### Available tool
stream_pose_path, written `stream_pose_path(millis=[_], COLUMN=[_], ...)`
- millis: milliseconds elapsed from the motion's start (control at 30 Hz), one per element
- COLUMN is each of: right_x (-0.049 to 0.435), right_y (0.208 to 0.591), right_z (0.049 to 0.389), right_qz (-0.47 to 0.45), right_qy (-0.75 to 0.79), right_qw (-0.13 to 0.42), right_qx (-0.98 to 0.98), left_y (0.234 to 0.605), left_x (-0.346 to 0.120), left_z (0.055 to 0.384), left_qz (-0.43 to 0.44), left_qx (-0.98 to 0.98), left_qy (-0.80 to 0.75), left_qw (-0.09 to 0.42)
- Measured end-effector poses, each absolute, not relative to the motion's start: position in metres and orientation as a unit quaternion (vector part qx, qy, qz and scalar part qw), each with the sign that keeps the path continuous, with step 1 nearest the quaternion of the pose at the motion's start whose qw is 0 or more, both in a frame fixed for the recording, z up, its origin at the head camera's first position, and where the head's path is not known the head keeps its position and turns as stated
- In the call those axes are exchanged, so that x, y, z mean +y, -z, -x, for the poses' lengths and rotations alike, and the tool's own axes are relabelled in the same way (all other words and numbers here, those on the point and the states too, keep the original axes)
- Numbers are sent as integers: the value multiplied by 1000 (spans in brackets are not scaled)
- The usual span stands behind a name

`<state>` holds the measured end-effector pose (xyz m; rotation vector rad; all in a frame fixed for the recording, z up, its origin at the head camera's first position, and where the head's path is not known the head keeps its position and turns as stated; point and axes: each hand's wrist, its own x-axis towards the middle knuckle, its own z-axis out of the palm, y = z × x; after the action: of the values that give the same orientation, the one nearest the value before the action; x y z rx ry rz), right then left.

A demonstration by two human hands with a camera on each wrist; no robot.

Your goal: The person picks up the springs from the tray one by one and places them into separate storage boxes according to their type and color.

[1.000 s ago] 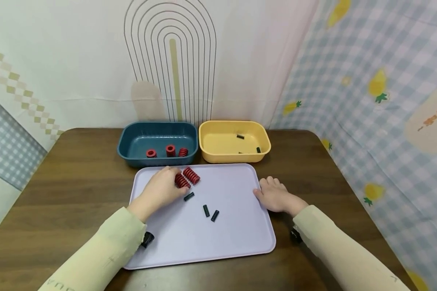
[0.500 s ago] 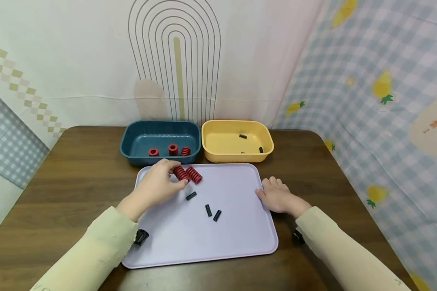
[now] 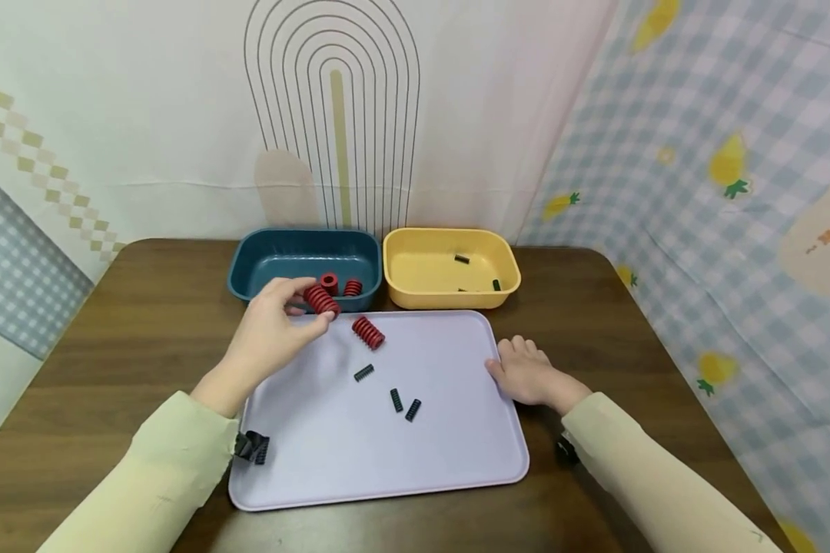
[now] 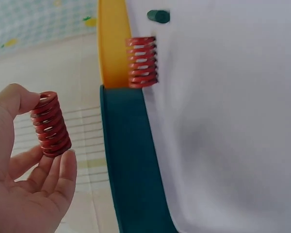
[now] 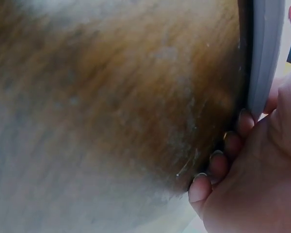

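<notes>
My left hand [image 3: 266, 329] pinches a thick red coil spring [image 3: 321, 301] between thumb and fingers, over the near rim of the dark blue bin [image 3: 256, 240]. In the left wrist view the spring [image 4: 51, 125] is held by its two ends. Another red spring [image 3: 368, 332] lies on the lilac tray [image 3: 449, 453], with several small dark green springs [image 3: 396, 400] nearer me. My right hand [image 3: 526, 374] holds the tray's right edge, thumb at the rim; in the right wrist view its curled fingertips [image 5: 218, 165] line the outside of that edge.
Red springs [image 3: 353, 287] sit in the blue bin. Beside it, touching, stands a yellow bin [image 3: 422, 293] with small dark springs [image 3: 462, 259]. Both stand behind the tray on a brown wooden table [image 3: 111, 346]. Patterned cloth [image 3: 477, 115] hangs behind and at the right.
My left hand has lifted one red spring off the tray and carried it left and back, to the blue bin's rim. The right hand has stayed at the tray's edge.
</notes>
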<state>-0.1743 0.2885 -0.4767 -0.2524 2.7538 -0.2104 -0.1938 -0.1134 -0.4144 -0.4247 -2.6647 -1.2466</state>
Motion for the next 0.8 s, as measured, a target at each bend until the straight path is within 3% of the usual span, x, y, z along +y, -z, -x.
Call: stream_pose_path(millis=[800], right_x=[290], right_y=[477], right_z=[170], right_qz=[90], right_qy=[74], right_qw=[178], right_qx=[977], left_y=[398], left_x=[-135], left_z=[200], left_qz=[115], left_qx=[-880], left_qy=[440], left_qw=[135])
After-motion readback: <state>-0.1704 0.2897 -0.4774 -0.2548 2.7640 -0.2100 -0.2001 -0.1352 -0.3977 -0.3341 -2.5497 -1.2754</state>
